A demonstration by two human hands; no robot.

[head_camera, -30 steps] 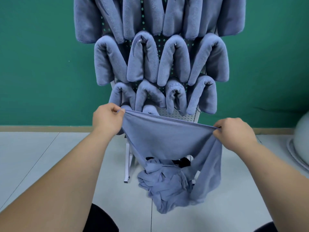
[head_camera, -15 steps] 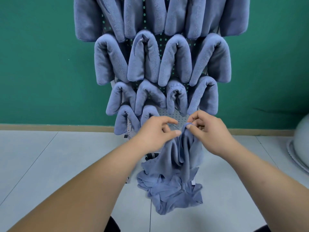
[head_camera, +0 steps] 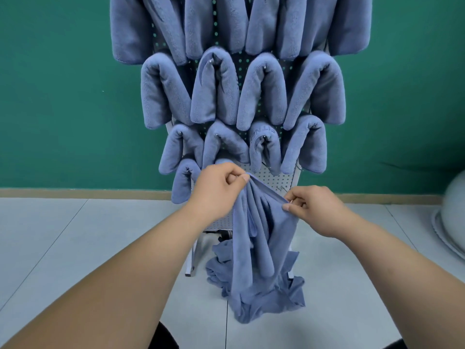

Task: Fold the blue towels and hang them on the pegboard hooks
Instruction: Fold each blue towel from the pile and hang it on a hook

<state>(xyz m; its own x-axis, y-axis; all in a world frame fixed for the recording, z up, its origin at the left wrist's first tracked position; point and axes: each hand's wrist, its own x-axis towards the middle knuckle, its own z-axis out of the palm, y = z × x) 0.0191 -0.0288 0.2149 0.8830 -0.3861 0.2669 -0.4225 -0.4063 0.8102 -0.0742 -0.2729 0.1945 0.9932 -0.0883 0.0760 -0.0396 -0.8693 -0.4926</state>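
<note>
- Hands have pulled apart a bit since half a second back: left hand (head_camera: 216, 187) pinches the blue towel (head_camera: 259, 235) by its top corner, right hand (head_camera: 314, 210) pinches the hem just lower.
- Towel hangs bunched in front of the pegboard (head_camera: 274, 177), over the floor pile (head_camera: 251, 295).
- Risk imo: the bunched layers slip, so the fold ends up lopsided.

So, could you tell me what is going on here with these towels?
A person is folding a towel in front of the pegboard. The left hand pinches its top edge and the right hand pinches the same edge slightly lower; the rest hangs loose. Many folded towels hang on the board above, and a pile of unfolded ones lies at its foot.
</note>
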